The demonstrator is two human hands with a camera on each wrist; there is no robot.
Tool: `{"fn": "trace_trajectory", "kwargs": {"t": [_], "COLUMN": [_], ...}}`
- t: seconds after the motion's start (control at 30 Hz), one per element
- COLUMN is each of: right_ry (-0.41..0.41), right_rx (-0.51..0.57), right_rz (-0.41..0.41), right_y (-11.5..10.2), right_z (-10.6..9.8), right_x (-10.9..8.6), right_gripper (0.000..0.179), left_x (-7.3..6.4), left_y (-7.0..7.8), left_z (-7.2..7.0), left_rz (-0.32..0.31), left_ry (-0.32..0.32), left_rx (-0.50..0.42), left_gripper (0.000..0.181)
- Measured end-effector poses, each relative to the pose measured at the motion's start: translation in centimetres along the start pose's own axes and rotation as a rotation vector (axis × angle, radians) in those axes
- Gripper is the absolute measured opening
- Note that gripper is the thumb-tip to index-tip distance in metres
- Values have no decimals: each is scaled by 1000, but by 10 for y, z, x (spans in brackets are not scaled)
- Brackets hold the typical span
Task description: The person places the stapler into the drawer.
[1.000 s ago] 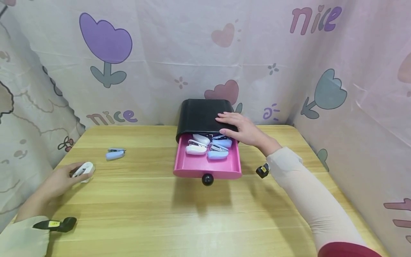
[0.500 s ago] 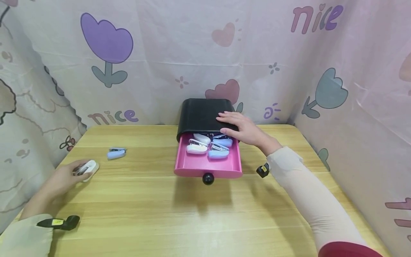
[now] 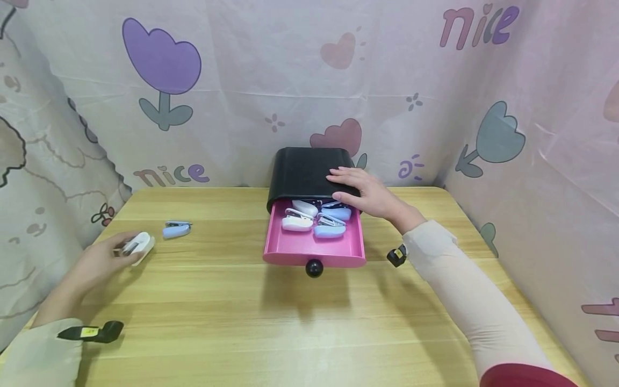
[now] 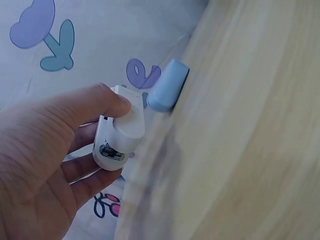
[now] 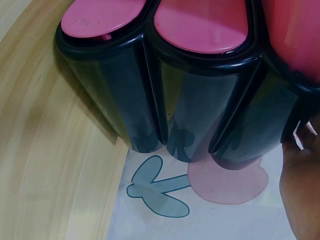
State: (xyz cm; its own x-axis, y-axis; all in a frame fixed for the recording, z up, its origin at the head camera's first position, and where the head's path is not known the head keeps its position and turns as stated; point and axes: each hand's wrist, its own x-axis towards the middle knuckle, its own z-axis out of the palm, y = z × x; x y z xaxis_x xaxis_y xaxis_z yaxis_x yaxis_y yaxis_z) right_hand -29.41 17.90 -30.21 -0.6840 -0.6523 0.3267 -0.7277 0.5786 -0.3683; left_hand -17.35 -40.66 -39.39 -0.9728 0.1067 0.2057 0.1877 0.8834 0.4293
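Between thumb and fingers, my left hand (image 3: 99, 263) pinches a small white stapler (image 3: 143, 243) close over the left part of the table. The left wrist view shows my thumb on top of this white stapler (image 4: 131, 120) and fingers beneath it. Just beyond lies a light blue stapler (image 3: 176, 231). My right hand (image 3: 367, 193) rests with extended fingers on top of a black drawer cabinet (image 3: 309, 172). Its pink top drawer (image 3: 314, 249) is pulled out and holds several staplers, among them a white stapler (image 3: 297, 223) and a blue stapler (image 3: 330, 231) at the front.
A round black knob (image 3: 314, 268) sticks out from the drawer front. Lower pink drawers (image 5: 202, 25) sit closed in the right wrist view. The wooden table (image 3: 217, 322) ends at a printed curtain (image 3: 242, 97) behind the cabinet.
My left hand has moved slightly right and away from me with the white stapler, nearer the blue one on the table. The right hand stays on the cabinet.
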Motion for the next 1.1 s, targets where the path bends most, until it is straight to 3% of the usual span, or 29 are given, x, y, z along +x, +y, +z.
{"fn": "trace_trajectory", "kwargs": {"t": [0.3, 0.5, 1.1], "right_ry": [2, -4, -14], "right_rx": [3, 3, 9], "right_rz": [-6, -3, 11], "right_y": [-2, -2, -2], "right_z": [-1, -1, -2], "right_x": [0, 0, -1], "right_gripper": [53, 53, 53], "left_x": [4, 7, 31], "left_y": [21, 44, 117], "left_z": [-4, -9, -17], "left_rz": [46, 74, 236], "left_ry": [19, 14, 11], "left_rx": [-1, 6, 5], "left_gripper": [56, 57, 53]}}
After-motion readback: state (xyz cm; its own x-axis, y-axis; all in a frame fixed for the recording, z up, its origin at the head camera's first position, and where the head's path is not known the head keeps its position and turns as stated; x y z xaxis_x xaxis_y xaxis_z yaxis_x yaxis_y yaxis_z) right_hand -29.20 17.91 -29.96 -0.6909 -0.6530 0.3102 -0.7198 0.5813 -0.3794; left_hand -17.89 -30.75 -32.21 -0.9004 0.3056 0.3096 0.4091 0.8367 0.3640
